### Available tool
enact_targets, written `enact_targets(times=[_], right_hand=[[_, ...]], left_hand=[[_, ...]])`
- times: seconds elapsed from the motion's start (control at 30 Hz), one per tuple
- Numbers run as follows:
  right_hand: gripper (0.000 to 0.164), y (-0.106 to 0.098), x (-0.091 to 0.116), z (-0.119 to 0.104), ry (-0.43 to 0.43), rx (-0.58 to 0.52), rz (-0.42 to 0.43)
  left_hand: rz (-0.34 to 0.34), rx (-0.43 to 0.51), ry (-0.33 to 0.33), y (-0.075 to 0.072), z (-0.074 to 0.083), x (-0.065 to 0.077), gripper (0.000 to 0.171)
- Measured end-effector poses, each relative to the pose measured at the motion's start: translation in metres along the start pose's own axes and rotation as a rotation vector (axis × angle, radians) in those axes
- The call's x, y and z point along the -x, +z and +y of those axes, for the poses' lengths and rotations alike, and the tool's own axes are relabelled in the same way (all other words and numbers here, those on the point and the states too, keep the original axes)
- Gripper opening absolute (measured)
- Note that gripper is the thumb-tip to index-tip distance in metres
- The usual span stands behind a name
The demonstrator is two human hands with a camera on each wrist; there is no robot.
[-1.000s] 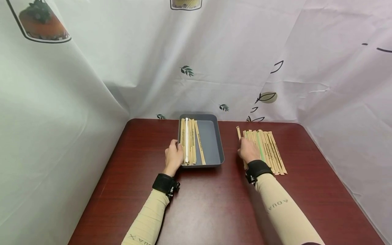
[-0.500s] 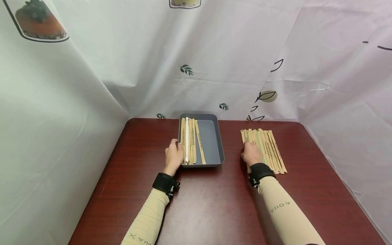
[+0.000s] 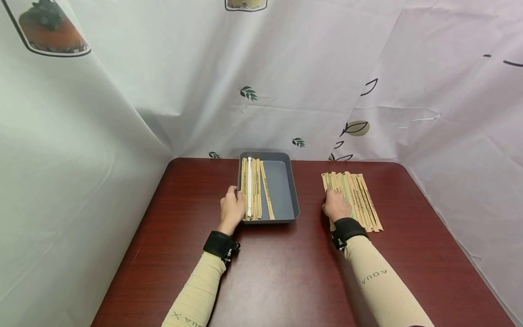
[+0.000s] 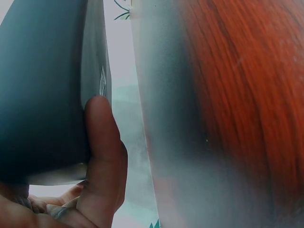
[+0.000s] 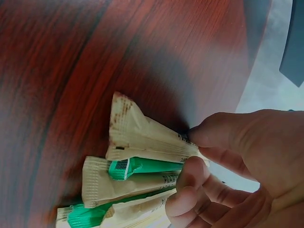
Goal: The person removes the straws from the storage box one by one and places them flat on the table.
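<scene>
A grey tray (image 3: 283, 193) holds several paper-wrapped straws (image 3: 256, 190) along its left side, one white-wrapped straw (image 3: 249, 184) among them. My left hand (image 3: 232, 210) grips the tray's left wall, with fingers bent round it in the left wrist view. To the right, a row of tan and green wrapped straws (image 3: 361, 204) lies side by side on the table. My right hand (image 3: 337, 206) is over the row's left end. In the right wrist view, its thumb and finger pinch the outermost tan straw (image 5: 142, 135), beside a green one (image 5: 152, 166).
The dark red wooden table (image 3: 282, 272) stands against white printed sheeting (image 3: 204, 91) at the back and both sides. A bare strip of table separates the tray from the straw row.
My right hand has shifted slightly right, bringing the outermost straw from a gap at the left in against the row. The left hand and tray have stayed in place.
</scene>
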State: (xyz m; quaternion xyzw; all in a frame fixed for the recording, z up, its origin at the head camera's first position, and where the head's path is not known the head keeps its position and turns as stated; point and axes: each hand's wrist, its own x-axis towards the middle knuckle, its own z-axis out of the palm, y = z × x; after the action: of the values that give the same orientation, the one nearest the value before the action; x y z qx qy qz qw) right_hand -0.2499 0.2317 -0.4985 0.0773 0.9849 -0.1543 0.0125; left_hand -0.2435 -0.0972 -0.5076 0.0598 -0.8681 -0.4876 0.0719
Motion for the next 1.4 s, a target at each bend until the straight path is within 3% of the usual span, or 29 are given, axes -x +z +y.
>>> enact_targets(times=[0.2,0.37,0.57,0.73,1.0,1.23,1.4], right_hand=[[0.024,-0.008,-0.002,-0.01,0.0,-0.02,-0.017],[0.042,-0.022,-0.005,-0.031,-0.08,-0.056,0.051],[0.037,-0.034,-0.006,-0.072,-0.164,-0.073,0.151],[0.033,-0.035,-0.004,-0.114,-0.193,-0.086,0.168],[0.034,-0.018,0.004,-0.166,-0.241,-0.019,0.075],[0.03,0.0,0.007,-0.181,-0.276,0.013,0.017],[0.018,0.01,0.009,-0.184,-0.28,0.028,-0.015]], left_hand=[[0.003,-0.006,0.001,-0.002,0.0,0.0,0.035],[-0.004,0.0,-0.013,-0.003,0.0,0.001,0.036],[-0.008,0.001,-0.027,-0.004,-0.001,0.002,0.036],[-0.006,-0.001,-0.028,-0.004,-0.003,0.002,0.036],[-0.001,0.009,-0.012,-0.005,-0.001,0.003,0.035],[0.015,0.018,0.006,-0.006,0.001,0.003,0.032],[0.012,0.018,-0.003,-0.007,0.002,0.003,0.033]])
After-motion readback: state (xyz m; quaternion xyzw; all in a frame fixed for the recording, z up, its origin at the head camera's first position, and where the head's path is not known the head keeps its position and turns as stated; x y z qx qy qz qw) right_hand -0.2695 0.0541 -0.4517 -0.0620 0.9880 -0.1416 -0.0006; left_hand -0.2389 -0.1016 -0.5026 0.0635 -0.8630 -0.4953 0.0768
